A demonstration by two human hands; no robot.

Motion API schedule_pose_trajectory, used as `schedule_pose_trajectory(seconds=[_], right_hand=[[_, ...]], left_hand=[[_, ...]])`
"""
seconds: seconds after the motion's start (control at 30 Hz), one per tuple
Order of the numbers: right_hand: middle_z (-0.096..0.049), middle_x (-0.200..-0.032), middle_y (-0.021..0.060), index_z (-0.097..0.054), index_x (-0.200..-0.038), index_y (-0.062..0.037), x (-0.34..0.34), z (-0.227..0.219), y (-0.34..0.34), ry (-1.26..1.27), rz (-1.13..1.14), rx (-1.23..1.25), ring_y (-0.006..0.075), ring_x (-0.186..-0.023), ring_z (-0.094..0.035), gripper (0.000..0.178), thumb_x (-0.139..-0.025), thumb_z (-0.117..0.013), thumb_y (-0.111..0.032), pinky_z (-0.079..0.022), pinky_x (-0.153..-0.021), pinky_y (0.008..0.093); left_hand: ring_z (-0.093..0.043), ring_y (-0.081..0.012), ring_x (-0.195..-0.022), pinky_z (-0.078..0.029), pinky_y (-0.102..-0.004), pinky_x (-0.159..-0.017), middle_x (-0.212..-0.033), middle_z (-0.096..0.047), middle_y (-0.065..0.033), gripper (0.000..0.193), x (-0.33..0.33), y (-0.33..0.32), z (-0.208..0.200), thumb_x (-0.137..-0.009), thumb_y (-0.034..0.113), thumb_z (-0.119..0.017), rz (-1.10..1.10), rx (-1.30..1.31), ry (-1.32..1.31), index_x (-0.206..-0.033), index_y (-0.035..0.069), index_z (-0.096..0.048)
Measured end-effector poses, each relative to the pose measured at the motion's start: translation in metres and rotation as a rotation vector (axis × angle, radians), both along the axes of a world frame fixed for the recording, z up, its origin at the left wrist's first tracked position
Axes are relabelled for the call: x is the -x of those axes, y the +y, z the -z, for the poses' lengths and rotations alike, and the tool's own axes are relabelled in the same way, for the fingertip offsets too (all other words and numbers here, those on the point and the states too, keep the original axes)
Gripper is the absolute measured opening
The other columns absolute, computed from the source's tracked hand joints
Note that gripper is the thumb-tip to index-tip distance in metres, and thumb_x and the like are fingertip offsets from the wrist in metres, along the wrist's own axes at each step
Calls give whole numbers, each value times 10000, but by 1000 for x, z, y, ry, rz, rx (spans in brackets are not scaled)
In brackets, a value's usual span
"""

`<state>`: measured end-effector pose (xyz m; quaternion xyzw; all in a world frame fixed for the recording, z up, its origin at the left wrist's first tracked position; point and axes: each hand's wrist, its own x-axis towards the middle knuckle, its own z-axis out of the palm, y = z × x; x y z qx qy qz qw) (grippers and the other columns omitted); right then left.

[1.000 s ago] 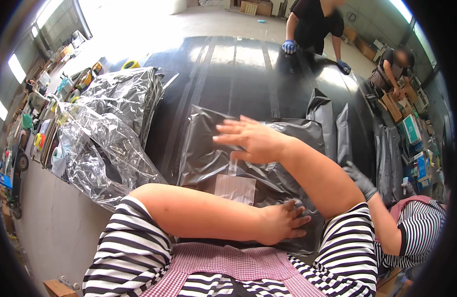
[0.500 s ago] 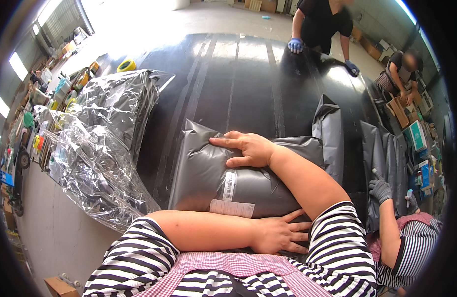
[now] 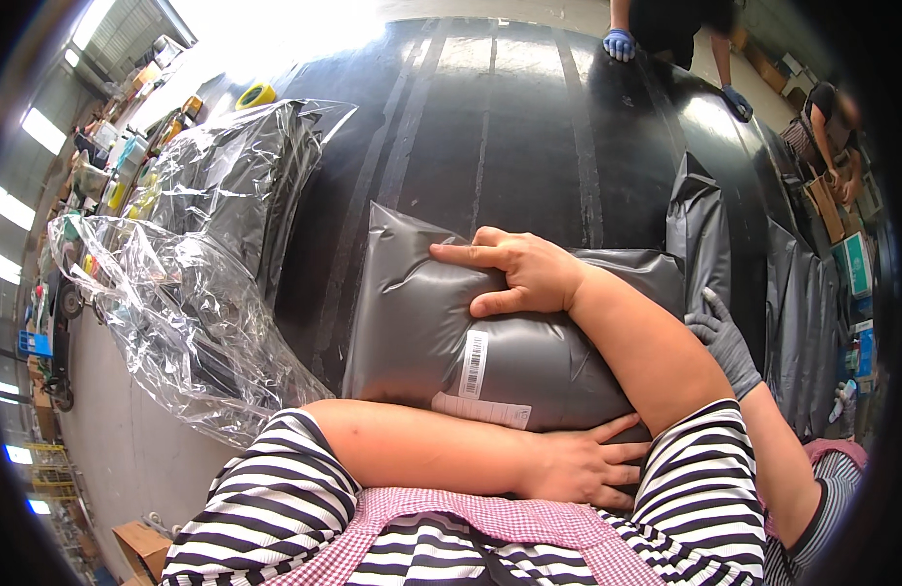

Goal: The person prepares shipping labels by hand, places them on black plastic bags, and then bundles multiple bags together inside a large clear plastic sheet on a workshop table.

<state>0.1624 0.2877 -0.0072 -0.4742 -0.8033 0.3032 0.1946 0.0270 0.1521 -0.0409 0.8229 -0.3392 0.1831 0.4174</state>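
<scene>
Lying on the black-surfaced table [image 3: 534, 166], directly in front of the wearer's checked apron [image 3: 461, 503], a filled grey plastic bag [image 3: 529, 361] is covered along its near side by the left forearm. The forearms are crossed. The right hand [image 3: 522, 273] is laid on the upper part of the bag, index finger extended leftward and thumb held apart below it; nothing is seen gripped, and the remaining fingers are partly hidden. The left hand [image 3: 583, 467] is placed at the bag's lower right edge, palm down, with fingers splayed toward the right sleeve [image 3: 700, 469]; whether anything is pinched beneath it cannot be told. On the bag, a white barcode label [image 3: 474, 364] is exposed between the arms, and a second, wider label [image 3: 482, 410] is partly overlapped by the left forearm. To the left, a stack of dark sheets [image 3: 241, 181] is enclosed in clear film [image 3: 192, 322], which is crumpled toward the table edge; a yellow roll [image 3: 256, 96] is noted behind it. To the right, a folded grey bag [image 3: 700, 220] is positioned beyond the filled one, and a co-worker's grey-gloved hand [image 3: 726, 347] is observed near it. Further right, more grey bags [image 3: 797, 322] are arranged in a row. At the far edge, a blue-gloved hand [image 3: 620, 44] is rested on the table.
</scene>
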Motion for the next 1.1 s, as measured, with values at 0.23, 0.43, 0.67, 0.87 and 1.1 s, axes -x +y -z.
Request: schedule_pose_trajectory(seconds=[0.23, 0.43, 0.67, 0.87, 1.1], right_hand=[[-559, -1064, 131, -499, -1452, -282, 14, 7, 19, 9, -82, 23, 348, -970, -602, 779, -778, -712, -610, -476, -883, 420], [-550, -1002, 136, -463, -1468, -333, 2, 6, 6, 15, -35, -25, 349, -963, -591, 766, -785, -696, -589, -463, -871, 430], [-534, -991, 142, -478, -1466, -284, 4, 7, 11, 53, -61, -21, 354, -950, -581, 775, -786, -712, -574, -457, -860, 429], [-511, -1029, 109, -491, -1466, -217, 8, -4, 11, 39, 19, 288, 301, -998, -534, 845, -723, -810, -461, -419, -932, 384], [-526, -1042, 122, -479, -1473, -247, 9, 2, 17, 24, -8, 273, 305, -1005, -541, 816, -755, -782, -490, -427, -930, 384]], left_hand=[[-246, -418, -1443, 3, -717, -1138, -1454, -441, -183, 458, 2, 7, 7, -919, 361, -440, -96, 36, -14, -1298, 151, -590], [-264, -436, -1425, -13, -732, -1129, -1405, -470, -199, 449, -2, -5, 14, -917, 363, -441, -58, 20, -60, -1271, 128, -585], [-294, -464, -1391, -14, -754, -1107, -1351, -499, -207, 429, -2, -6, 18, -897, 357, -469, -66, 79, -76, -1228, 121, -603], [-307, -472, -1379, -2, -761, -1102, -1331, -511, -216, 449, 3, 3, 4, -898, 352, -464, 20, 164, -3, -1251, 103, -587], [-284, -459, -1399, -37, -757, -1117, -1353, -481, -217, 437, 3, 5, 7, -882, 257, -459, -23, 95, -29, -1272, 82, -553]])
